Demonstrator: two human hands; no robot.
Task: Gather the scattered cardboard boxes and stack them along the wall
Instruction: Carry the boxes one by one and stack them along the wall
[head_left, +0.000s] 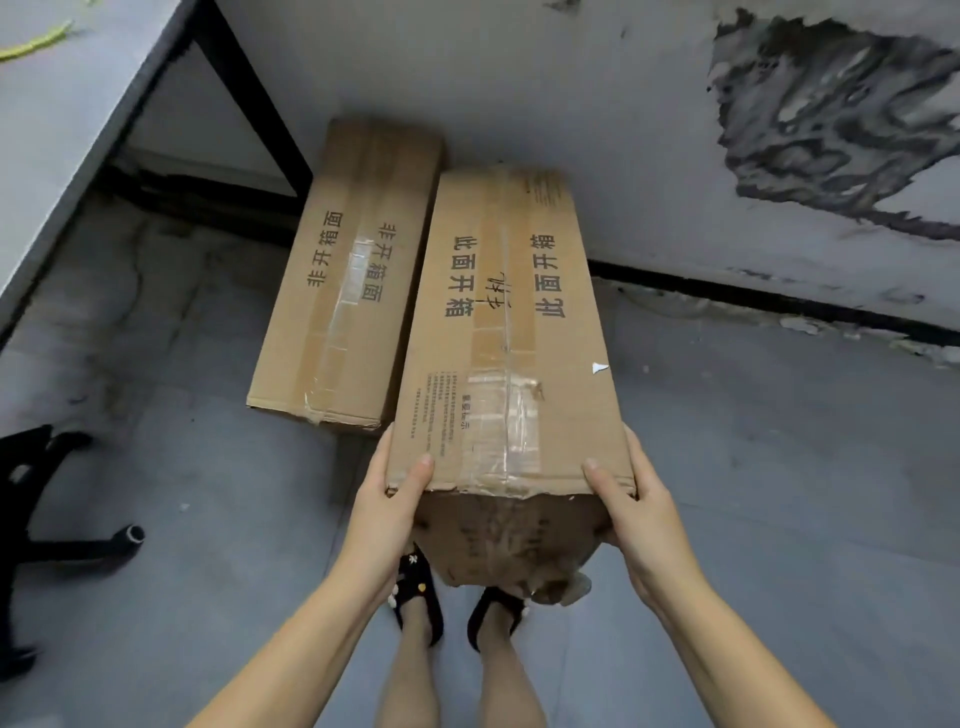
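1. The left hand (390, 499) and right hand (631, 501) are clasping the near corners of a long taped cardboard box (506, 332), thumbs on top.
2. It is tilting toward the wall (519, 78).
3. A second box (348, 275) is lying on the floor (779, 467) just beside it, near the worktop leg (249, 88).

Grey tiled floor (753, 493), scuffed. 1 long cardboard box (347, 280) lies flat on it, far end by the wall w/ black skirting. Black chair base (47, 519) stands at left. 2 feet in black sandals (418, 597) near bottom centre.
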